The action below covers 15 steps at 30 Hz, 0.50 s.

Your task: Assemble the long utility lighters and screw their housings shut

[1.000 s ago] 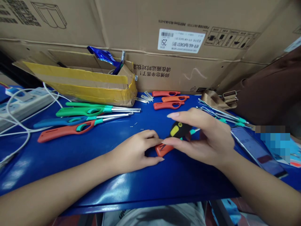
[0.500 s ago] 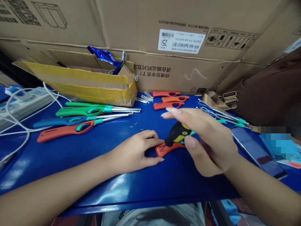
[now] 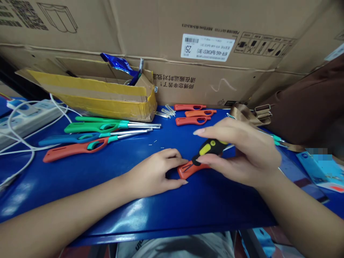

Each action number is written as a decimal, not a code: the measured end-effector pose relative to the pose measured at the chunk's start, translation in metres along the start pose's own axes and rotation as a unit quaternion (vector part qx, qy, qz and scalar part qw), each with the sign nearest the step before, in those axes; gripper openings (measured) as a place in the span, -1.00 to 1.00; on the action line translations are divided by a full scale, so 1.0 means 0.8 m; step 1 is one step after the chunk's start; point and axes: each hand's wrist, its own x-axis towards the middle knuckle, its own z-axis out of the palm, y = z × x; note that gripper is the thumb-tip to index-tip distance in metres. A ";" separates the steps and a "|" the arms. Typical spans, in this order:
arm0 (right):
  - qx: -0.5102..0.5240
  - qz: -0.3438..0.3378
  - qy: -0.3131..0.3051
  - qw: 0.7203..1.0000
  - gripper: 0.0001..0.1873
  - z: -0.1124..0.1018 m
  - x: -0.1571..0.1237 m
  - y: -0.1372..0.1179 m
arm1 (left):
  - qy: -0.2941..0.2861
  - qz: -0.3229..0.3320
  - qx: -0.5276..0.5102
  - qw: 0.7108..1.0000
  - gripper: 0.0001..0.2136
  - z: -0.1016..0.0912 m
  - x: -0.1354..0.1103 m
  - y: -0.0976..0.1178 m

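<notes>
My left hand (image 3: 158, 172) rests on the blue table with its finger and thumb closed at the left end of an orange lighter casing (image 3: 184, 172). That casing lies flat, its right part covered by the tool and my right hand. A black and yellow screwdriver (image 3: 209, 148) is held between the thumb and fingers of my right hand (image 3: 242, 154). It leans low to the right, its thin shaft over the casing's left end; whether the tip touches a screw cannot be made out.
Long-necked lighters (image 3: 77, 148) in green, blue and orange lie at the left, near white cables and a power strip (image 3: 29, 118). Behind stand a taped carton (image 3: 107, 104), clear fuel tubes (image 3: 168, 111) and three orange casings (image 3: 192, 121). A phone (image 3: 309, 186) lies at right.
My right hand has shifted slightly right, and the screwdriver has tipped from steeper to a lower slant. My left hand and the casing have stayed in place.
</notes>
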 end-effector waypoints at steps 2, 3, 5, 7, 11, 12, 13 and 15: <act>-0.023 -0.003 -0.017 1.000 -0.59 -0.001 0.000 0.000 | -0.002 -0.002 0.000 1.000 -0.68 0.000 -0.001 0.001; -0.010 0.005 -0.038 0.999 -0.56 -0.002 -0.001 -0.001 | -0.003 -0.003 0.000 1.000 -0.68 -0.001 -0.001 0.001; 0.045 0.021 -0.070 0.996 -0.54 -0.003 -0.001 -0.003 | -0.003 -0.004 0.001 1.000 -0.67 -0.001 0.000 0.002; 0.060 0.025 -0.071 0.995 -0.59 -0.003 -0.002 -0.005 | -0.003 -0.005 0.001 1.000 -0.68 -0.001 0.000 0.002; -0.026 0.001 -0.041 0.999 -0.60 -0.001 -0.001 -0.007 | -0.007 -0.008 -0.004 1.000 -0.76 -0.001 0.002 0.002; -0.021 0.003 -0.045 0.999 -0.58 -0.001 -0.001 -0.008 | -0.006 -0.008 -0.004 1.000 -0.75 -0.001 0.002 0.002; 0.003 0.012 -0.053 0.999 -0.57 0.000 -0.001 -0.008 | -0.005 -0.007 -0.003 1.000 -0.72 -0.001 0.001 0.002; 0.066 0.033 -0.057 0.996 -0.54 0.001 0.001 -0.008 | -0.001 -0.004 -0.002 1.000 -0.68 0.000 0.001 0.001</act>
